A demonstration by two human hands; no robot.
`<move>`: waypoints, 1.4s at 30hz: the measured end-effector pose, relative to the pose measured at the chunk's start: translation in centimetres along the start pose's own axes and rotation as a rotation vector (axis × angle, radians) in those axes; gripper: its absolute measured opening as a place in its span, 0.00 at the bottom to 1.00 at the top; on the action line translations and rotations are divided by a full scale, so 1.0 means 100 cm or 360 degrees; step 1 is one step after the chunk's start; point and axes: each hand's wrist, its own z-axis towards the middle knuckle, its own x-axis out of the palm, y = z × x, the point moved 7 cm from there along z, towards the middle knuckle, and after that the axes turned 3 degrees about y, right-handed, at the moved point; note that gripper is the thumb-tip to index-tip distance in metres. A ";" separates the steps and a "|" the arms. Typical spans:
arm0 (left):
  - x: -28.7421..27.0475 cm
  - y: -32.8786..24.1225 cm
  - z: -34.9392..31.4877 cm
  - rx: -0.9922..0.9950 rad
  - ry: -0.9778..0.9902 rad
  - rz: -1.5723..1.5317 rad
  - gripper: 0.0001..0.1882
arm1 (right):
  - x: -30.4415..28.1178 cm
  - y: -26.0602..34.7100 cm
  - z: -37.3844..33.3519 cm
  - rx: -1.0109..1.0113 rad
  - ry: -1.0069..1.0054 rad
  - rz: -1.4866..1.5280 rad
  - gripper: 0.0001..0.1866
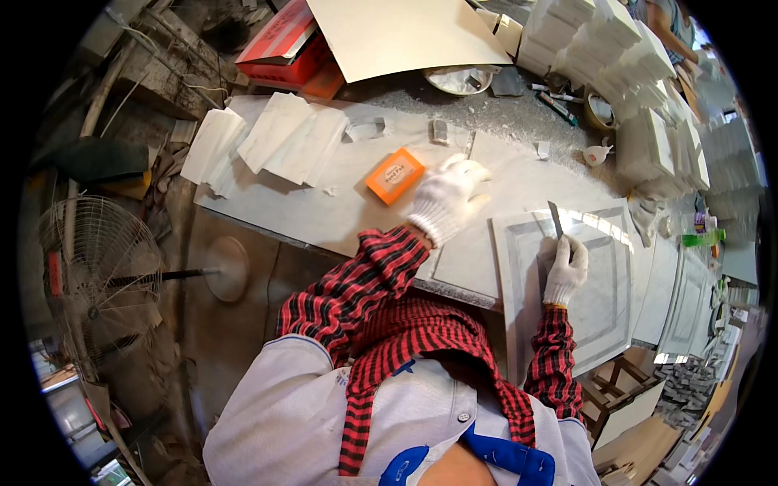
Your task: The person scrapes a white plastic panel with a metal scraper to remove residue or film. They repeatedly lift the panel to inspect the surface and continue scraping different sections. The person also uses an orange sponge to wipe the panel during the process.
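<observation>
A white knit glove covers my left hand (pixel 450 194), which rests on the pale slab tabletop with its fingers stretched out and nothing visible in them. Just left of it lies an orange rectangular block (pixel 395 176) with a pale round print. My right hand (pixel 566 271), gloved too, pinches a thin dark flat blade (pixel 555 219) that points up and away from me. Beneath that hand is a white and grey marble panel (pixel 600 304) with an angular grey border, overhanging the table's near edge.
Stacked white stone pieces (pixel 279 138) lie at the left, and taller stacks (pixel 640 146) stand at the back right. A white bowl (pixel 458 79), pens (pixel 557 108) and a red box (pixel 279 49) sit at the back. A wire fan (pixel 101 275) stands left of the table.
</observation>
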 end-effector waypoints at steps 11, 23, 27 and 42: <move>0.144 -0.009 0.149 -0.0150 0.0068 0.0328 0.11 | -0.002 0.000 0.001 -0.0081 0.0004 0.0123 0.06; 0.014 -0.033 0.018 0.0536 -0.0286 -0.0193 0.12 | -0.003 -0.011 0.003 -0.0001 0.0021 0.0187 0.08; 0.001 -0.031 -0.032 0.0488 -0.0036 -0.0105 0.09 | 0.003 -0.022 0.000 0.0170 0.0099 0.0457 0.09; 0.019 -0.014 -0.091 0.0198 0.0315 -0.0322 0.10 | 0.046 0.045 -0.056 0.0727 0.0780 0.0602 0.12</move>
